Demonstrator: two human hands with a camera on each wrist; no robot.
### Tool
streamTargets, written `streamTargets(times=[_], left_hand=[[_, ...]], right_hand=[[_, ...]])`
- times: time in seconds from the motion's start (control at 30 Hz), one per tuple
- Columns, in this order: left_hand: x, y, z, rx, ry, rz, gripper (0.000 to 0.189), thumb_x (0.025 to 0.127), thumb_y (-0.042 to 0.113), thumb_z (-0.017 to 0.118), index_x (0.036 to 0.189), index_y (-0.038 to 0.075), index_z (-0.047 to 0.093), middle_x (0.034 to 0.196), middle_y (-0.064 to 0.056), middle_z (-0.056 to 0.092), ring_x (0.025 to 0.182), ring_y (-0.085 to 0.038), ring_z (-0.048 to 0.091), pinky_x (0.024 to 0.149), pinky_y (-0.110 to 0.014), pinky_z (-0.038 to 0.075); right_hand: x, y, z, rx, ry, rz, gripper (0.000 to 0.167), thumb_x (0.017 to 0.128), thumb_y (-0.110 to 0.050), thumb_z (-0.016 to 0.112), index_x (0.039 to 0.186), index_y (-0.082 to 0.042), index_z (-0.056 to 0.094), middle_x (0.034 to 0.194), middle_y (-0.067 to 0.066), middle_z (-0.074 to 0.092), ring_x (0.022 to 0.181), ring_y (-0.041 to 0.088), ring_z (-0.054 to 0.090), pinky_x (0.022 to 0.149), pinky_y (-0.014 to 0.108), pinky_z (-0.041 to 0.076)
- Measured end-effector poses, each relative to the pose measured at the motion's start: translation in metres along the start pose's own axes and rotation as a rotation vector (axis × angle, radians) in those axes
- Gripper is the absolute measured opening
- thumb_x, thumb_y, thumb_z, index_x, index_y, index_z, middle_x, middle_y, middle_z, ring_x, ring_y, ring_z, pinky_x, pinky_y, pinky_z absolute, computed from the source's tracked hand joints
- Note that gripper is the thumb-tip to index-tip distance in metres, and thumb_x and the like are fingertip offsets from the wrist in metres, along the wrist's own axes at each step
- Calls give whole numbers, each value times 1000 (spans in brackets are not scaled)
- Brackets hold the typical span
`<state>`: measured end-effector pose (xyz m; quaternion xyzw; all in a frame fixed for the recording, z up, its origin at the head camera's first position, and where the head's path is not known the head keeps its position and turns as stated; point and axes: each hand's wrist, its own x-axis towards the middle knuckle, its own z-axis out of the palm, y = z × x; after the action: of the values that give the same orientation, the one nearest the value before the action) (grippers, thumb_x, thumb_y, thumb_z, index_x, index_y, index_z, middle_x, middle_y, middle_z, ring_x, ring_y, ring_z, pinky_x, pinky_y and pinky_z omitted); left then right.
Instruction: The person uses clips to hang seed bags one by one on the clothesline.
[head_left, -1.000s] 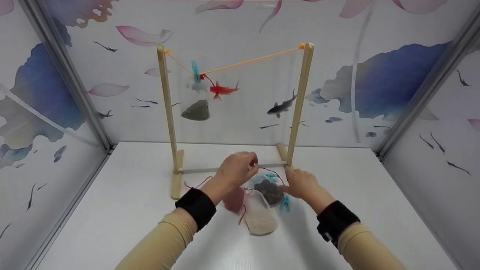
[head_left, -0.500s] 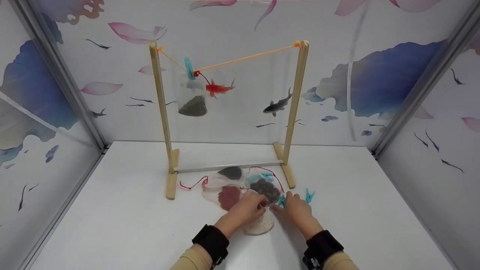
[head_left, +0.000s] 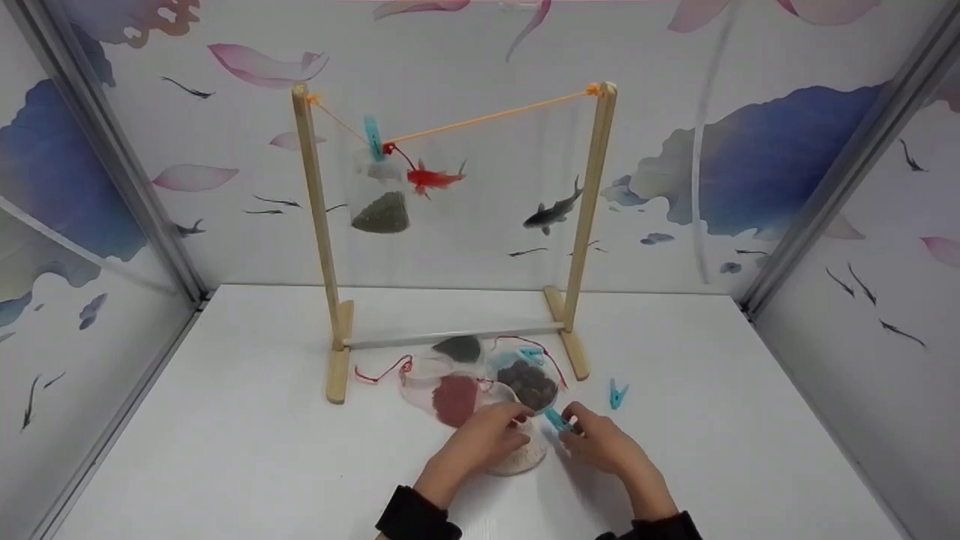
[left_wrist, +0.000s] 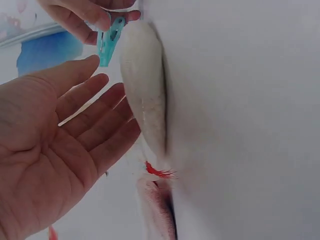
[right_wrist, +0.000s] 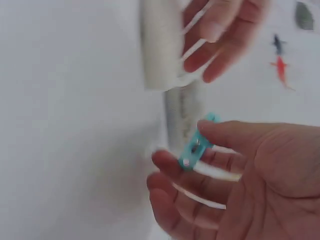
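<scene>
My right hand (head_left: 604, 442) pinches a teal clothespin (right_wrist: 196, 148) between thumb and fingertips, beside the pouches on the table. A cream-filled drawstring pouch (head_left: 525, 456) lies at the front of the group, partly under my left hand (head_left: 484, 439). In the left wrist view, that hand's fingers are spread and loosely bent along the cream pouch (left_wrist: 145, 75); the pouch is not gripped. A reddish-filled pouch (head_left: 455, 401), a pouch of brown pebbles (head_left: 529, 384) and a dark-filled pouch (head_left: 459, 348) lie close by.
Behind the pouches stands a wooden rack (head_left: 311, 187) with an orange string (head_left: 487, 120). A greenish-filled pouch (head_left: 381, 212) hangs there from a teal clothespin (head_left: 373, 137). A loose clothespin (head_left: 616, 394) lies right; another clothespin (head_left: 530, 354) lies at the pebble pouch.
Both hands have come down and toward me, to the cream pouch. The right hand has picked up the clothespin. The dark-filled pouch and the loose clothespin at right are now uncovered.
</scene>
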<state>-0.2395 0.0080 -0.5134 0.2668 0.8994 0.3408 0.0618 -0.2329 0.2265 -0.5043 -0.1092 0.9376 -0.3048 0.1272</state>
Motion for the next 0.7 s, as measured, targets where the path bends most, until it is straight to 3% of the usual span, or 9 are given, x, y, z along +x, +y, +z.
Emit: streamTargets(times=[0.13,0.2,0.33,0.47,0.7], left_hand=[[-4,2,-7,-106,27,26,29,96,22,67,122,9,66,113,-6,71,103,-16,69,89,-27,56],[-7,2,-10,-163,58,42,23,96,23,67,116,11,69,107,-3,72,96,-10,68,85,-23,55],[-13,-3,-16,-279,107,51,18,94,24,69,108,15,75,101,1,74,89,-2,66,79,-17,53],[-16,-5,-23,-363,161,27,20,93,28,70,109,17,75,103,1,75,88,-3,67,78,-16,53],[-18,-2,-35,-369,214,2,22,92,30,71,109,17,77,103,1,76,81,-1,63,74,-16,52]], right_hand=[[-5,-6,0,62,-52,-230,19,100,-19,60,116,-9,59,100,8,69,84,12,60,70,27,50],[-5,-10,3,112,-39,-277,22,102,-25,58,117,-10,62,101,8,69,84,8,58,70,22,49],[-4,-17,13,201,56,-247,27,103,-35,54,109,-11,62,91,4,65,77,3,52,66,18,44],[-3,-23,24,208,140,-220,30,103,-41,52,94,-12,56,74,-5,50,66,0,44,59,17,38],[1,-31,29,193,290,-333,21,104,-32,52,93,-15,50,71,-11,42,62,-1,40,56,17,36]])
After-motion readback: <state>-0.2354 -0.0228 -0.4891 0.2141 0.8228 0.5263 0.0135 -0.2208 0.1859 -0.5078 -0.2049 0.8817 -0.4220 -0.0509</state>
